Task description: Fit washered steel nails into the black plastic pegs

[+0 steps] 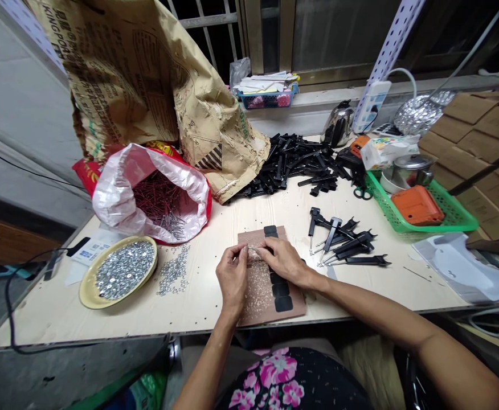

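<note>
My left hand and my right hand meet over a brown board at the table's front edge. Both pinch a thin metal pin between their fingertips. Black flat pieces lie in a row on the board, partly under my right hand. To the right of the board lie several black plastic parts with pins. A yellow plate of small silver washers stands to the left, with loose washers beside it.
A white and red bag of pins lies open at the left, in front of a brown paper sack. A heap of black plastic parts sits at the back. A green basket holds an orange item and a metal pot.
</note>
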`<state>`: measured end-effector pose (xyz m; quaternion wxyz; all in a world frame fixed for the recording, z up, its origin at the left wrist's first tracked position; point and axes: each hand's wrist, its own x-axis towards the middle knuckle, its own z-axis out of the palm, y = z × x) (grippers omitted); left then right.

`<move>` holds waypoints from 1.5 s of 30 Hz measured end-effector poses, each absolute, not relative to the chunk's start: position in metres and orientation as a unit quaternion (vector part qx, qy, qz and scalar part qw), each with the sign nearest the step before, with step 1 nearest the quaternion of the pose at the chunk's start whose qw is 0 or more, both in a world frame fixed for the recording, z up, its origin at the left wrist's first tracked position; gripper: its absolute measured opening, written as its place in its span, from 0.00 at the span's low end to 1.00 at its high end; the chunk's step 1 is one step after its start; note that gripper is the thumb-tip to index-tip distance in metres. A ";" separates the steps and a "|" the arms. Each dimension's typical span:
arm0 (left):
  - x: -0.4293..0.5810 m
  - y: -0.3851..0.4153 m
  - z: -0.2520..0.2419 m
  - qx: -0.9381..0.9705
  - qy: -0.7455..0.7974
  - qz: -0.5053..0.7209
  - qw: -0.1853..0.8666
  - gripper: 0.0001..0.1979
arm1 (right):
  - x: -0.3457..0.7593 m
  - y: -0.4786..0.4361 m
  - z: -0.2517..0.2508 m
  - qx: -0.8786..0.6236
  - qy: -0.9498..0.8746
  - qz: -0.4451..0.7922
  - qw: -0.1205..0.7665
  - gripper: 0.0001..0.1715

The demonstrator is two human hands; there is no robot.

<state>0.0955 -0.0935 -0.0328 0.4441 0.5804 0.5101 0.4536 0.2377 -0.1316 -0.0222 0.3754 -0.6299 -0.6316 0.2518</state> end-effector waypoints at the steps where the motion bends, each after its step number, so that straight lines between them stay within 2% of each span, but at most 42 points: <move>1: 0.097 -0.093 -0.033 0.567 0.510 0.452 0.462 0.14 | 0.240 -0.131 -0.023 -0.625 -0.628 0.263 0.380 0.12; 7: 0.103 -0.094 -0.039 0.509 0.479 0.444 0.560 0.17 | 0.257 -0.133 -0.021 -0.643 -0.637 0.237 0.353 0.10; 14: 0.108 -0.095 -0.038 0.513 0.488 0.425 0.564 0.18 | 0.264 -0.139 -0.023 -0.661 -0.650 0.192 0.322 0.10; 20: 0.108 -0.089 -0.040 0.470 0.473 0.419 0.617 0.18 | 0.262 -0.144 -0.023 -0.661 -0.670 0.153 0.301 0.10; 28: 0.106 -0.087 -0.041 0.503 0.457 0.365 0.636 0.18 | 0.267 -0.149 -0.028 -0.643 -0.723 0.055 0.248 0.10; 32: 0.108 -0.087 -0.042 0.506 0.456 0.357 0.639 0.17 | 0.269 -0.150 -0.026 -0.636 -0.740 0.011 0.218 0.15; 34: 0.109 -0.086 -0.041 0.518 0.462 0.357 0.625 0.17 | 0.269 -0.151 -0.026 -0.641 -0.735 0.031 0.220 0.17; 38: 0.109 -0.086 -0.039 0.559 0.470 0.346 0.589 0.15 | 0.271 -0.152 -0.030 -0.640 -0.712 0.118 0.263 0.13; 43: 0.109 -0.088 -0.035 0.591 0.468 0.334 0.566 0.15 | 0.274 -0.152 -0.032 -0.631 -0.733 0.070 0.244 0.15; 45: 0.110 -0.088 -0.035 0.600 0.465 0.332 0.560 0.15 | 0.275 -0.151 -0.030 -0.632 -0.723 0.104 0.258 0.15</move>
